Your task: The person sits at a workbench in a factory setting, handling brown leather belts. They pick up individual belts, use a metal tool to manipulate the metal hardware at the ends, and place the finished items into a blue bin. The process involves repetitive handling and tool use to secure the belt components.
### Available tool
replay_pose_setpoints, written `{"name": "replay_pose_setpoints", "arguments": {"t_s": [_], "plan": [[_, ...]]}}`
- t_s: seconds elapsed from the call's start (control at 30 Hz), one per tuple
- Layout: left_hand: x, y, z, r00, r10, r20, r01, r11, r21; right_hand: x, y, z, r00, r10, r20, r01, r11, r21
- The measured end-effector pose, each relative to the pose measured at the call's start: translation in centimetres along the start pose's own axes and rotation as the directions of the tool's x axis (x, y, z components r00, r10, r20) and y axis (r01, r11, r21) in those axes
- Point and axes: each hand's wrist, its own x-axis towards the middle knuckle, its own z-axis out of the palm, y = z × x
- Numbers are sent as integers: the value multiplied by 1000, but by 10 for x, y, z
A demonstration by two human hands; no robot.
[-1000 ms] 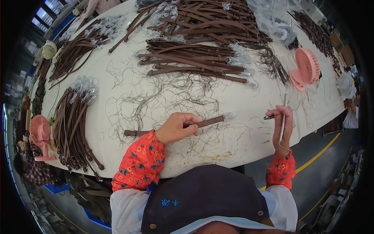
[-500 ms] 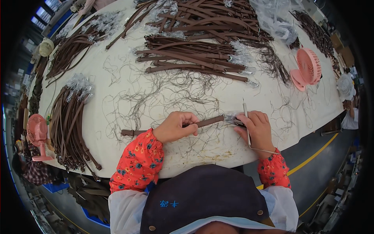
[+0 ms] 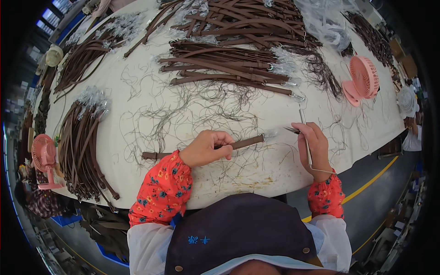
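My left hand (image 3: 210, 148) is closed round a brown leather strap (image 3: 248, 142) that lies across the near part of the table. At its right end the strap has a metal fitting in clear plastic wrap (image 3: 271, 132). Further right, my right hand (image 3: 315, 145) is closed on small thread snips (image 3: 290, 129), their dark pointed blades showing past the fingers and apart from the strap. A thin silver rod-like tool (image 3: 307, 151) also lies along this hand, with a thin bent piece running back to the wrist. The handles of the snips are hidden in my palm.
Loose dark threads (image 3: 192, 110) litter the pale tabletop (image 3: 133, 107). Bundled brown straps (image 3: 224, 64) lie ahead, with another bundle (image 3: 80, 146) at the left. Two pink fans stand here, one at the right (image 3: 362, 80), one at the left edge (image 3: 44, 158). Plastic bags (image 3: 327, 23) lie far right.
My right hand has drawn away to the right from the strap's wrapped end, taking the snips and rod with it. My left hand and the strap stay where they were.
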Motion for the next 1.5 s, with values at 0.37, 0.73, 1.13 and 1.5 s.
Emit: {"name": "replay_pose_setpoints", "arguments": {"t_s": [0.37,0.73,1.13,1.5], "plan": [[-1,0,1,997,33,69,-25,994,-105,28,-41,28,943,-271,191,260,962,79],[-2,0,-1,996,21,83,-10,992,-128,24,-49,53,939,-291,184,281,956,80],[-3,4,-3,996,-29,87,41,990,-138,29,-46,56,928,-317,197,299,947,118],[-2,3,-4,996,-43,82,55,987,-149,31,-46,58,921,-345,178,327,937,123]]}}
